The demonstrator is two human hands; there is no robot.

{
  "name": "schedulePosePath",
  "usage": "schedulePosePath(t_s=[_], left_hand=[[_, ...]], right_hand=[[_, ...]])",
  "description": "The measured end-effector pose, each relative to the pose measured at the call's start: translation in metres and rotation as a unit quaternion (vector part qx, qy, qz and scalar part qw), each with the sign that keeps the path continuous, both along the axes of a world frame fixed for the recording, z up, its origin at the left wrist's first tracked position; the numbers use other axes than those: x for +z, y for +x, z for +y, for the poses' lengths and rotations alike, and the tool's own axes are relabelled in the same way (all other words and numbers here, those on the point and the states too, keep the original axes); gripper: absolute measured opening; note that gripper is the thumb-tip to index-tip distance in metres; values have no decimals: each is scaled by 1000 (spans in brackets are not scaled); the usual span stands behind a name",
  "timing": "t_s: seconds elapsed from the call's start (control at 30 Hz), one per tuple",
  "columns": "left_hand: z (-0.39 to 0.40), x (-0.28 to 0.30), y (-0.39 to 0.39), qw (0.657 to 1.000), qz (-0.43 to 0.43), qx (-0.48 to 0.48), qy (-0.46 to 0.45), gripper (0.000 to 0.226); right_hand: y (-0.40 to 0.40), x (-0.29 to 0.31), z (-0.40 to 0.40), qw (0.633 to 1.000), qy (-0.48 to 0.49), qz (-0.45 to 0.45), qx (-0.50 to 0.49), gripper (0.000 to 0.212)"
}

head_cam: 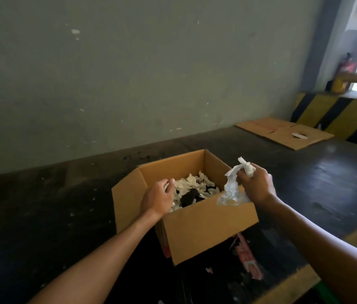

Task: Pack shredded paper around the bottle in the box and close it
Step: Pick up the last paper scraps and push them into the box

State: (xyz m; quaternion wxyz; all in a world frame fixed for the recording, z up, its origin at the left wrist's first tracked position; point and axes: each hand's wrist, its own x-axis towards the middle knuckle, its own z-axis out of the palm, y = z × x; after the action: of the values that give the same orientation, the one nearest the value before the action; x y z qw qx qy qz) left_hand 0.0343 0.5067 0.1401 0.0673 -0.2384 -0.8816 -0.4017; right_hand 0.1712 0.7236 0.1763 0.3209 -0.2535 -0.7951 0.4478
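i see the open cardboard box standing on the dark tabletop, flaps down. inside it, white shredded paper lies loosely around a dark shape that i take to be the bottle; too little of it shows to confirm. my right hand hangs over the near right rim, its grip pinching a crumpled wad of paper that trails down toward the box. my left hand sits at the left wall, fingers curled on paper scraps. the paper should be very light, soft and compressible: take it in loose handfuls, not by single strips. i expect the bottle to be rigid and possibly fragile, so press filler beside it, not onto it.
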Motion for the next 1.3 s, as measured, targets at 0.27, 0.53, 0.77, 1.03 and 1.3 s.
schedulePosePath(t_s=[0.27,0.53,0.77,1.03,1.3], left_hand=[[64,-15,-67,996,-62,10,-59,45],[115,-51,-144,953,-220,-27,-207,62],[125,-63,-175,882,-305,-82,-351,82],[125,-89,-165,847,-352,-117,-381,89],[138,-117,-130,826,-390,-54,-403,88]], right_hand=[[-82,-11,58,995,33,-66,70,7],[-194,-46,107,934,115,-280,188,20],[-248,-70,121,819,165,-459,303,88],[-296,-130,117,752,181,-519,363,68],[-304,-169,120,586,336,-590,443,66]])
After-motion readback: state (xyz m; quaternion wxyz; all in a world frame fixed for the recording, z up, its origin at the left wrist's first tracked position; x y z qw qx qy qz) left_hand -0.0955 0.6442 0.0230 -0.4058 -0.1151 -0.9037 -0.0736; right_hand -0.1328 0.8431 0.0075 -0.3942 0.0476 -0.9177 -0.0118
